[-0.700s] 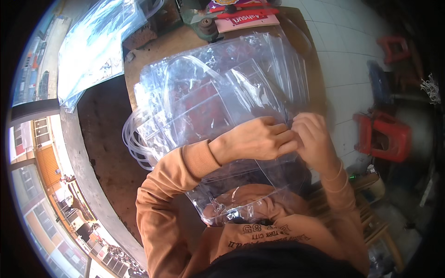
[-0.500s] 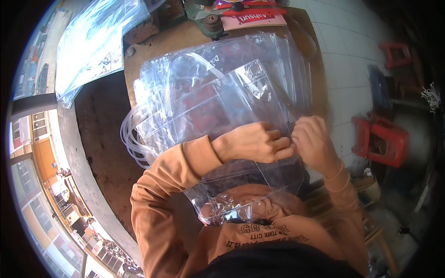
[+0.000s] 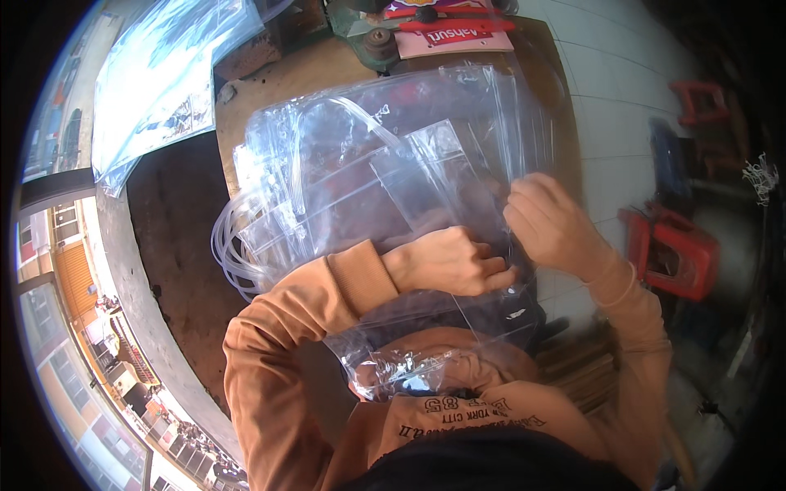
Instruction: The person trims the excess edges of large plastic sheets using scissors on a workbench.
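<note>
Clear plastic bags lie piled before me, some with tube-like clear handles looping off the left side. The uppermost clear plastic bag reaches over the near edge onto my lap. My left hand is closed on this bag near its right side, knuckles up. Just right of it and a little farther away, my right hand is closed in a pinch at the bag's right edge. Its fingertips are partly hidden, and the edge between them is hard to see. A smaller clear plastic piece lies on the pile beyond my hands.
At the far end of the brown table stand a green metal device and a pink package. More shiny plastic sheets lie far left. Red plastic stools stand on the tiled floor at right.
My right hand has moved away from me along the bag's right edge, parting from my left hand. My left hand has shifted slightly nearer to me, still gripping the bag.
</note>
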The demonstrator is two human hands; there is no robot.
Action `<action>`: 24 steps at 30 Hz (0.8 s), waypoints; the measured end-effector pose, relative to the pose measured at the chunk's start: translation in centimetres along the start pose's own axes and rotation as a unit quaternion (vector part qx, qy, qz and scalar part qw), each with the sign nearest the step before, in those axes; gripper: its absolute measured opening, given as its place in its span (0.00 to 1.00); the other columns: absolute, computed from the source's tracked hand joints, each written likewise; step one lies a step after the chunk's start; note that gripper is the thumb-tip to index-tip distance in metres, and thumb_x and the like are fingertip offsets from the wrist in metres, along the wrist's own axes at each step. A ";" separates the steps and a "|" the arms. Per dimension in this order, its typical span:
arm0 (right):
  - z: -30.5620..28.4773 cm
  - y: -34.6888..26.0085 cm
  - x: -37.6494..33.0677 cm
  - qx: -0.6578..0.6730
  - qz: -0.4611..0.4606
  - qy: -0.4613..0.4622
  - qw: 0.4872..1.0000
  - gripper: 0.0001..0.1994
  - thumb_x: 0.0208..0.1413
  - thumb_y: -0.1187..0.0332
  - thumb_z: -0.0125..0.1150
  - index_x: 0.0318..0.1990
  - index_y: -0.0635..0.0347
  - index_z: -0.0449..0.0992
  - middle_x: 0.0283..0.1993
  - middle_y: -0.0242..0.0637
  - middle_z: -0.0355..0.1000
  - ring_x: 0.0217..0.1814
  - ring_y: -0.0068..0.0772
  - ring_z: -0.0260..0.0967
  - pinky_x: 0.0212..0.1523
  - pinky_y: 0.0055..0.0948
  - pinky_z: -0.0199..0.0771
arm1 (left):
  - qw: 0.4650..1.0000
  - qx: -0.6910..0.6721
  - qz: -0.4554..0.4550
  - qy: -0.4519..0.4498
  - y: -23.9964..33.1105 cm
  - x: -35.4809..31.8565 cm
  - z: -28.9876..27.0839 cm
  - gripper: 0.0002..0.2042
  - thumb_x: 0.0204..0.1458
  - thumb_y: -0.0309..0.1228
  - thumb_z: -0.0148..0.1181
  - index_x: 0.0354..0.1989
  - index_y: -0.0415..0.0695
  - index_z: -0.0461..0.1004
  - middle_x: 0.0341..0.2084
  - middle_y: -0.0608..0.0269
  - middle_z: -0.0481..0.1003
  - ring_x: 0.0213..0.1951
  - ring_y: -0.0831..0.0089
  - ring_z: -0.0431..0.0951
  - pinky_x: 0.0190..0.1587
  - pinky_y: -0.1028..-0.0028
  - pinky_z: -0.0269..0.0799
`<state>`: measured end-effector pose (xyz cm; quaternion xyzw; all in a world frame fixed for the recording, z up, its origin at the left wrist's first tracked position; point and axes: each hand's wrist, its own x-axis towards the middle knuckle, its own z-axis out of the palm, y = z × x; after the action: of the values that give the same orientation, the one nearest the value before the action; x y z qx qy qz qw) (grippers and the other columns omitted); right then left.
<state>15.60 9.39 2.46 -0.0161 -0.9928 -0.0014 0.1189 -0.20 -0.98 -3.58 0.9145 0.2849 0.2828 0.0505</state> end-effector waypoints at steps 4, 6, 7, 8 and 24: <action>1.2 3.1 3.3 -0.091 0.010 0.102 0.991 0.03 0.41 0.75 0.53 0.26 0.63 0.70 0.32 0.39 0.67 0.43 0.37 0.65 0.46 0.33 0.68 | 1.000 0.000 0.021 -0.012 -0.2 0.2 0.0 0.13 0.41 0.28 0.52 0.39 0.44 0.70 0.17 0.74 0.65 0.19 0.82 0.69 0.18 0.81 0.64; -1.0 9.3 5.5 -0.121 0.163 0.119 0.972 0.06 0.42 0.76 0.55 0.30 0.64 0.69 0.36 0.38 0.67 0.43 0.39 0.64 0.45 0.35 0.67 | 0.999 -0.009 0.026 -0.017 0.7 0.3 0.5 0.14 0.41 0.28 0.52 0.39 0.44 0.70 0.17 0.74 0.65 0.19 0.82 0.69 0.18 0.82 0.64; -2.2 10.9 6.6 -0.150 0.159 0.162 0.962 0.05 0.42 0.76 0.57 0.28 0.62 0.68 0.31 0.37 0.65 0.40 0.39 0.64 0.41 0.35 0.66 | 0.999 -0.012 0.030 -0.013 0.7 0.6 0.8 0.14 0.41 0.28 0.52 0.40 0.44 0.71 0.17 0.74 0.64 0.19 0.82 0.69 0.18 0.82 0.64; -2.9 11.4 7.7 -0.175 0.152 0.208 0.950 0.06 0.41 0.76 0.59 0.27 0.61 0.67 0.27 0.36 0.63 0.36 0.39 0.64 0.37 0.35 0.65 | 0.999 -0.012 0.029 -0.012 0.9 0.6 0.5 0.14 0.41 0.28 0.51 0.40 0.44 0.71 0.16 0.74 0.64 0.19 0.82 0.70 0.19 0.82 0.64; 0.5 -7.6 -2.2 0.239 0.446 0.135 0.852 0.11 0.44 0.76 0.62 0.37 0.65 0.70 0.36 0.42 0.67 0.38 0.41 0.67 0.37 0.33 0.68 | 0.968 0.122 -0.192 0.110 -0.6 1.7 -3.5 0.15 0.37 0.34 0.60 0.34 0.45 0.68 0.32 0.62 0.67 0.37 0.72 0.69 0.42 0.71 0.60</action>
<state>17.36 1.76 1.43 -0.4274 -0.8229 0.2873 0.2401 -1.27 0.19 0.02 0.8053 0.4911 0.3296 -0.0402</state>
